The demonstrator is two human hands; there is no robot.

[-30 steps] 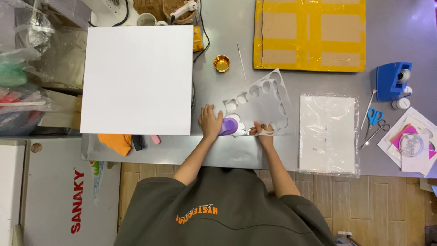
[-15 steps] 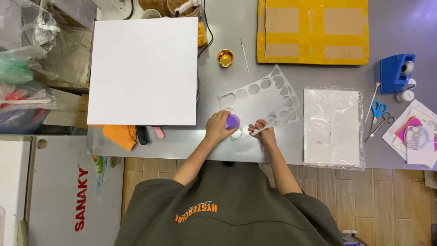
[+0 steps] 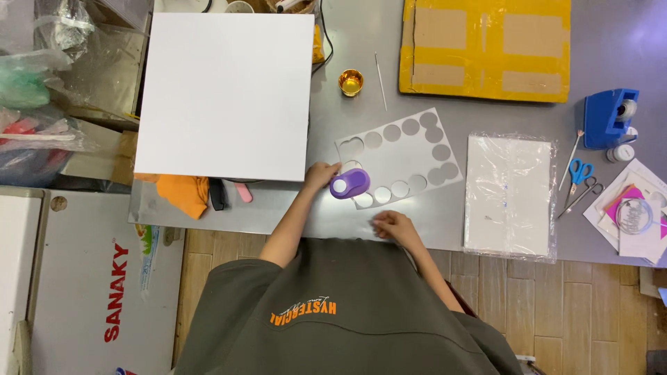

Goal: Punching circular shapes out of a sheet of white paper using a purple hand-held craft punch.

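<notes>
1. Grey table (image 3: 347, 48); large white board (image 3: 226, 94) at left, yellow cardboard (image 3: 486, 48) at far right.
2. Left hand (image 3: 321, 175) touches purple punch (image 3: 349, 183), grip unclear.
3. Punch sits on near edge of white sheet (image 3: 410, 163) with round holes.
4. Right hand (image 3: 392, 226) loosely curled near table edge, contents cannot be told.

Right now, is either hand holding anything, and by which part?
The left hand grips the purple hole punch at its left end, on the punched white sheet. The right hand looks closed; contents cannot be told.
</notes>
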